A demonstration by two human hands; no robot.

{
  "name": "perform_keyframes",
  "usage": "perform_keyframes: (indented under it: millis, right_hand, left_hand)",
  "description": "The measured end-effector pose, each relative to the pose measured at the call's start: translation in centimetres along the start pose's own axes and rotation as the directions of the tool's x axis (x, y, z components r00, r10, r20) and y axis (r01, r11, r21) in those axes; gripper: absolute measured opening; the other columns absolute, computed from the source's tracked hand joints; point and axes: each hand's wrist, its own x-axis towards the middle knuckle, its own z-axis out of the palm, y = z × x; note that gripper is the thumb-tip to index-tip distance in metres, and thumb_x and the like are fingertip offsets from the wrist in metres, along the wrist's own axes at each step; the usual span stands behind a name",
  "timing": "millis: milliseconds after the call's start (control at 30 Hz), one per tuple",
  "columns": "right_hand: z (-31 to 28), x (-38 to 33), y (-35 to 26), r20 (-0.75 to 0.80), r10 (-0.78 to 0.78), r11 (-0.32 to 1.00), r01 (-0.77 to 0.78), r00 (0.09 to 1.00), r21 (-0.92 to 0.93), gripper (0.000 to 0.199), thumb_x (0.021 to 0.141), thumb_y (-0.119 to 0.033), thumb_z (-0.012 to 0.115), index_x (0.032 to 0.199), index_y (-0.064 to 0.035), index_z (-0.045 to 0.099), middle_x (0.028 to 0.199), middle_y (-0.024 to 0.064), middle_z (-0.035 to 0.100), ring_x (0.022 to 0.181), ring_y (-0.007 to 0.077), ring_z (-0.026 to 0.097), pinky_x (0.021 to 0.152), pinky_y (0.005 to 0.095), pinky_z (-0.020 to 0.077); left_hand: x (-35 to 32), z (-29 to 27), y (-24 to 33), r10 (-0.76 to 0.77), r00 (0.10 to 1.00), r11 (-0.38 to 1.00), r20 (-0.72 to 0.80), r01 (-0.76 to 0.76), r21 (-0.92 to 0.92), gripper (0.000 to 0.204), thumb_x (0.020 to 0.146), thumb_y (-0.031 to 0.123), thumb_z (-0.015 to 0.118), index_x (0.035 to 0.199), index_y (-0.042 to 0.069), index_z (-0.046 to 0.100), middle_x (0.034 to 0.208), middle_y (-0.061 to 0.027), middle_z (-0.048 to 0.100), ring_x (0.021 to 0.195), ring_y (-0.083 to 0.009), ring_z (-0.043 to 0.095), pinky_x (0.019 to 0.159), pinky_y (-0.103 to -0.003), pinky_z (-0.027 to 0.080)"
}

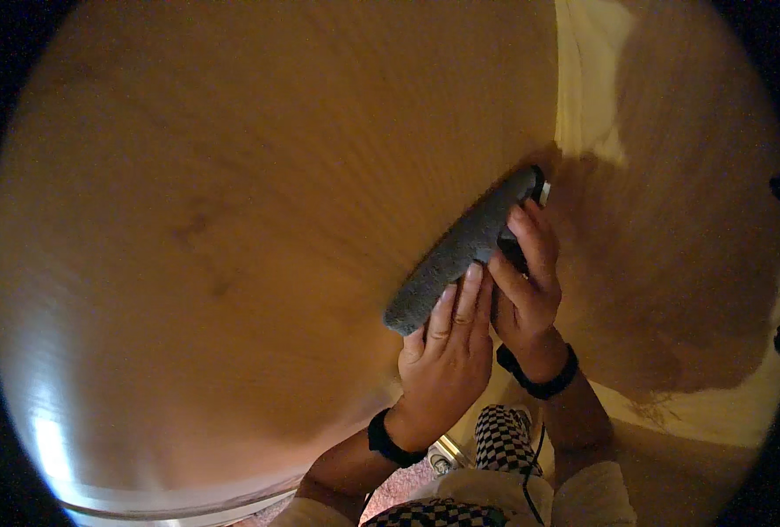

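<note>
A thick folded grey cloth (460, 255) with a fuzzy surface and dark edging lies slantwise against a brown wood-grain panel (232, 220). My left hand (447, 360) presses on its lower side, fingers stretched along it and close together. Higher up, my right hand (530, 281) grips the upper end, with its fingers bent around the cloth. A small white bit, perhaps a tag, shows at that upper end. Part of the cloth is hidden under both hands.
The panel's upright edge (557, 79) meets a pale yellow wall (592, 53) on the right, largely in shadow. Near my left wrist is a shiny metal fitting (445, 452). Pinkish carpet (403, 483) and my checkered clothing (504, 439) show below. A thin dark cord hangs beside it.
</note>
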Motion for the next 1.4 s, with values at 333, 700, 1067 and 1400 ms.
perform_keyframes:
  millis: [333,700,1067,1400]
  right_hand:
    - [0.7,-17.5,3.1,-0.050,0.378,0.926,-0.379,0.924,0.006,0.013,0.088,-0.007,0.055,0.098,-0.0022,0.062,0.131,0.0227,0.044,0.123,0.0398,0.040,0.101,0.0454,0.0338]
    - [-0.6,-13.6,3.5,-0.079,0.201,0.979,-0.198,0.976,0.053,0.018,0.086,-0.009,0.057,0.101,-0.0080,0.067,0.128,0.0190,0.049,0.118,0.0384,0.046,0.101,0.0452,0.0349]
    - [5.0,-37.6,-0.6,-0.082,0.777,0.578,-0.657,0.624,0.484,0.033,0.082,-0.003,0.060,0.113,-0.0136,0.061,0.136,0.0128,0.037,0.122,0.0334,0.040,0.103,0.0423,0.0342]
    - [1.2,-31.6,-6.1,-0.139,0.385,0.921,-0.371,0.912,0.120,0.024,0.080,-0.011,0.063,0.104,-0.0147,0.067,0.132,0.0170,0.044,0.118,0.0366,0.043,0.099,0.0453,0.0347]
  left_hand:
    - [-7.4,9.7,7.4,0.224,0.963,0.967,0.150,-0.200,-0.161,0.048,0.085,0.018,0.044,0.129,0.001,0.046,0.141,-0.0119,0.038,0.126,-0.0236,0.037,0.097,-0.042,0.031]
    - [-6.0,7.1,7.3,0.099,0.977,0.990,0.189,-0.077,-0.117,0.052,0.080,0.020,0.049,0.130,0.007,0.047,0.142,-0.0100,0.037,0.128,-0.0264,0.034,0.096,-0.044,0.031]
    - [-21.7,18.1,12.5,0.290,0.886,0.926,0.361,-0.165,-0.338,0.058,0.077,0.016,0.051,0.132,0.001,0.041,0.143,-0.0115,0.033,0.132,-0.0245,0.030,0.106,-0.044,0.021]
    - [-24.3,9.6,11.1,0.147,0.963,0.985,0.228,-0.163,0.050,0.049,0.083,0.023,0.048,0.129,0.007,0.047,0.141,-0.0113,0.038,0.131,-0.0285,0.031,0.104,-0.056,0.012]
